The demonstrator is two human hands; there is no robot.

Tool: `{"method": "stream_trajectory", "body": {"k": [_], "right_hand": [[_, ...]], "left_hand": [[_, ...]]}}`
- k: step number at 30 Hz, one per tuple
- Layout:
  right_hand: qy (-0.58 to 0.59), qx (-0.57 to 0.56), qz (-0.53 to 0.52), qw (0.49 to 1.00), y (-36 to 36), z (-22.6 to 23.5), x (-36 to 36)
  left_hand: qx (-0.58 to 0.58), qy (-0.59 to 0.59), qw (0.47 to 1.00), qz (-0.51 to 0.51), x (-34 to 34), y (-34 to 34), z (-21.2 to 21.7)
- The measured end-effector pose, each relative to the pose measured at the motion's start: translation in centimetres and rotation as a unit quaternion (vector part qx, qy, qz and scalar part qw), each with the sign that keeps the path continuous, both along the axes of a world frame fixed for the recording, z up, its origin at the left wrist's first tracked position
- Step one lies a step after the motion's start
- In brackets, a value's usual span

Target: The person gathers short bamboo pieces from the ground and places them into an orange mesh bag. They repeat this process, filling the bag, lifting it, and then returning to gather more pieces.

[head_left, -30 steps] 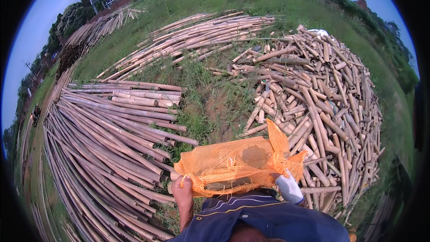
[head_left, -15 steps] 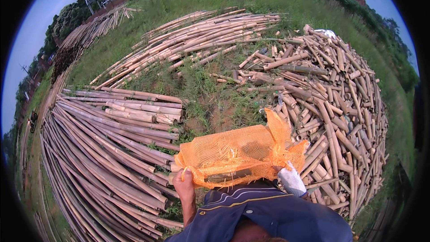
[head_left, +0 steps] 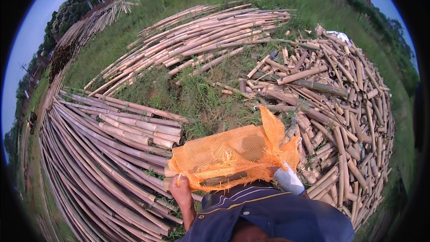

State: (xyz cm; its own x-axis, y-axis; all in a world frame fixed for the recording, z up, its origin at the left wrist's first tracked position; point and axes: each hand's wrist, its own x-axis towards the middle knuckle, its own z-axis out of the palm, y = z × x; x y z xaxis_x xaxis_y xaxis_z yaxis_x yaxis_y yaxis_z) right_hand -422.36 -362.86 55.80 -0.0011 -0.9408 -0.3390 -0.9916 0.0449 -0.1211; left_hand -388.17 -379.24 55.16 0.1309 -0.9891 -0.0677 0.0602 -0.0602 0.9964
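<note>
An orange mesh bag [head_left: 224, 150] lies sideways in front of my body, filled with cut bamboo pieces [head_left: 226, 178] that show through the netting. My bare left hand [head_left: 180, 189] is closed on the bag's edge at its left end, where bamboo ends stick out. My right hand [head_left: 286, 178], in a white glove, is at the gathered right end; its fingers are hidden behind the loose orange netting. A flap of the netting stands up above that end.
Long bamboo poles [head_left: 103, 152] lie fanned out on the left. More poles [head_left: 197, 31] rest on the grass ahead. A large heap of short cut bamboo [head_left: 354, 89] rises close on the right. Grass and weeds [head_left: 201, 98] grow between them.
The view has shifted slightly, and the bag with both hands sits a little farther left in it. My left hand keeps its hold on the netting.
</note>
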Motion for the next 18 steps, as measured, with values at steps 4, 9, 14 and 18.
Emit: {"method": "stream_trajectory", "body": {"k": [4,9,14,18], "right_hand": [[-0.332,-0.002,-0.308,0.892,-10.5,-0.7,-7.2],[-0.561,-0.05,-0.464,0.684,-16.9,3.0,-13.7],[-0.573,-0.115,-0.527,0.617,-21.5,6.2,-16.8],[-0.518,-0.198,-0.508,0.659,-20.0,3.0,-17.6]], "left_hand": [[0.03,0.051,0.998,0.03,-7.1,-11.2,0.4],[0.04,0.01,0.999,0.02,-15.2,-18.4,6.1],[0.04,-0.056,0.995,-0.069,-20.8,-26.3,8.2],[0.013,-0.115,0.976,-0.185,-26.6,-31.0,12.0]]}}
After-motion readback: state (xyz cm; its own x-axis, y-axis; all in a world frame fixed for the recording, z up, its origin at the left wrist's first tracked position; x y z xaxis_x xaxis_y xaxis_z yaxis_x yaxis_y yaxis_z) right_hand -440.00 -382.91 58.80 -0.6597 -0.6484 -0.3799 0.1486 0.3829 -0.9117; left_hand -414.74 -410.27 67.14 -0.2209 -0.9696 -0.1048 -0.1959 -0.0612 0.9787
